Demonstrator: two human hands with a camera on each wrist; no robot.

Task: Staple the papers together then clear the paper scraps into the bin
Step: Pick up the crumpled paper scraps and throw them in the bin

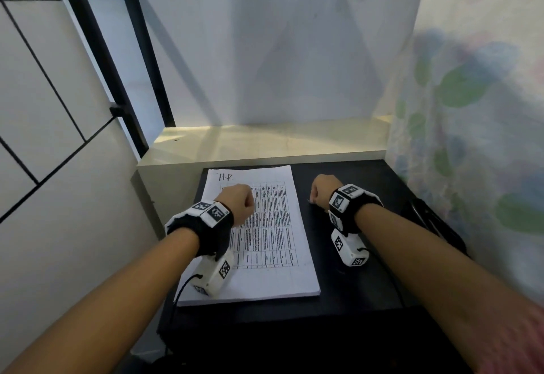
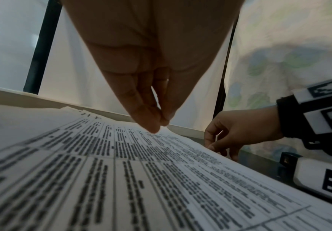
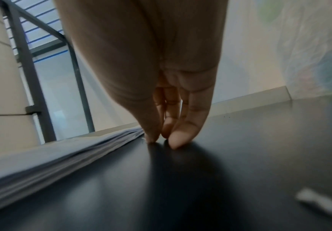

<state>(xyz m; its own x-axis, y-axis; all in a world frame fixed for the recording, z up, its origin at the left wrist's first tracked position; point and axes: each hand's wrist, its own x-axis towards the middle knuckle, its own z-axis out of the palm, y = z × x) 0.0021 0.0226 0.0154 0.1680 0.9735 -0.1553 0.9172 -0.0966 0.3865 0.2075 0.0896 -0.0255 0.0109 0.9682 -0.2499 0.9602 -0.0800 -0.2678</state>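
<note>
— Where's the paper stack (image 1: pixel 265 255)?
— Flat along the black table's (image 1: pixel 353 285) left edge.
— And the left hand (image 1: pixel 235 201)?
— Above its top sheet, fingertips (image 2: pixel 151 125) pinched together; holding anything, I cannot tell.
— The right hand (image 1: pixel 322 189)?
— Just beside the stack's right edge, fingertips (image 3: pixel 176 140) bunched down on the table, near a paper scrap (image 3: pixel 315 201).

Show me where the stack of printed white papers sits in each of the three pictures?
Head view: the stack of printed white papers lies centre-left on the black table, under the left hand.
Left wrist view: it fills the lower frame.
Right wrist view: its edge runs along the lower left.
Shared landmark: the right hand, just right of the stack.
</note>
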